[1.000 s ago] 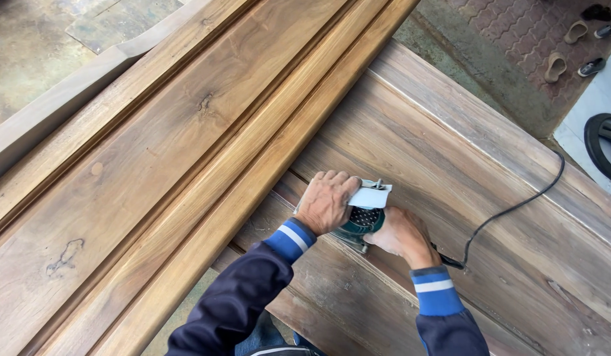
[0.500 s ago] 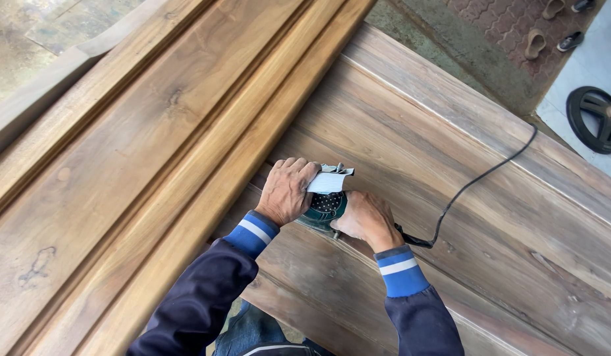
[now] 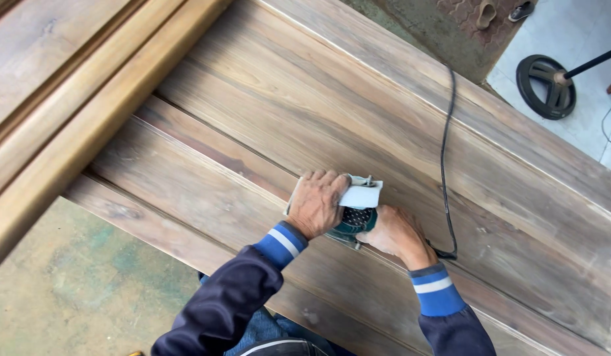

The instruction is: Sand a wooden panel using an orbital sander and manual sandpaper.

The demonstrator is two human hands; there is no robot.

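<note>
A small green electric sander (image 3: 356, 220) with a white sheet of sandpaper clamped at its front rests on a long grey-brown wooden board (image 3: 398, 125). My left hand (image 3: 317, 202) presses down on the sander's front. My right hand (image 3: 398, 233) grips its rear handle. A black power cord (image 3: 445, 145) runs from the handle up across the board and off its far edge. Both sleeves are dark blue with blue and white cuffs.
Lighter moulded wooden boards (image 3: 75, 86) lie stacked at the upper left. A greenish concrete floor (image 3: 88, 290) shows below the board's near edge. At the upper right stand a round black base with a pole (image 3: 549, 76) on pale tiles, and sandals (image 3: 485, 13) on paving.
Both hands and the sander have slid along the board to the right, away from the lighter moulded boards. The cord now hangs more steeply across the board.
</note>
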